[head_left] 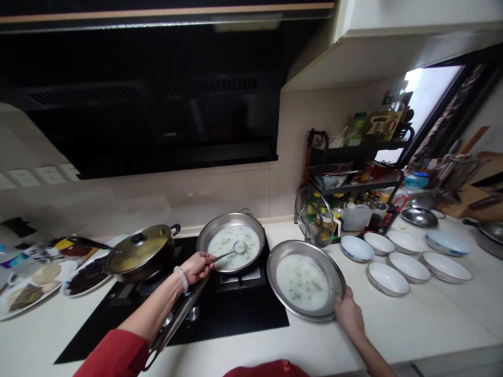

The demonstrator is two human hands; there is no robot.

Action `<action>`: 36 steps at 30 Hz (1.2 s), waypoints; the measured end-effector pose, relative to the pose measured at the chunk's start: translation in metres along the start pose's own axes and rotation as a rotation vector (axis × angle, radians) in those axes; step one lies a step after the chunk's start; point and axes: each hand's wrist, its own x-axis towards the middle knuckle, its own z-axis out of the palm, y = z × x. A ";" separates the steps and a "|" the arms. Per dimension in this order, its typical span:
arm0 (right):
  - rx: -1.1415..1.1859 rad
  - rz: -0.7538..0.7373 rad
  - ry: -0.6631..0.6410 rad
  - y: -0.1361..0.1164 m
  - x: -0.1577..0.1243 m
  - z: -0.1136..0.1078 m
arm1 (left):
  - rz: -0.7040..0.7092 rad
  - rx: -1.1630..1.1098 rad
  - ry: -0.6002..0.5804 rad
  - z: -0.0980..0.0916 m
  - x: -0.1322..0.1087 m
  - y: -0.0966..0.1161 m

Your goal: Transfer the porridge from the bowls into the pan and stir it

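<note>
My left hand [196, 267] is closed round the handle of a metal ladle [239, 247], whose bowl sits at the surface of a white soup with green bits. That soup fills a steel wok [257, 226] on the black stove, and the wok's long handle runs under my left forearm. On the right, my right hand [349, 312] grips the rim of a wide steel basin [275, 262], which holds more of the same white soup. The basin stands on the counter beside the stove.
A lidded pan [137, 251] occupies the left burner, beside plates of food [37, 288]. Several white bowls [388, 278] stand right of the basin. Behind are a glass lid [314, 217] and a spice rack [357, 183]. A black range hood [168, 120] hangs above.
</note>
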 end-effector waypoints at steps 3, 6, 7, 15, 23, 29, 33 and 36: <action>0.002 0.002 0.001 0.001 0.000 0.000 | -0.012 -0.025 -0.017 0.000 -0.002 0.002; 0.012 0.004 0.003 0.001 0.001 0.002 | -0.011 -0.023 -0.023 0.001 -0.003 0.005; 0.014 0.002 0.006 0.002 0.001 0.002 | -0.012 -0.020 -0.025 0.002 -0.004 0.006; 0.026 0.017 0.007 0.002 0.000 0.002 | -0.026 0.024 -0.027 0.004 -0.003 0.007; 0.023 0.025 0.009 0.003 0.003 0.005 | -0.022 0.040 -0.012 0.011 -0.012 0.017; 0.024 0.013 0.016 0.003 0.003 0.005 | 0.033 0.046 -0.057 0.025 -0.029 0.036; 0.022 0.007 0.012 0.001 0.000 0.002 | 0.063 0.062 -0.142 0.045 -0.044 0.046; 0.030 0.021 0.005 0.000 -0.001 0.001 | 0.056 0.084 -0.215 0.064 -0.050 0.046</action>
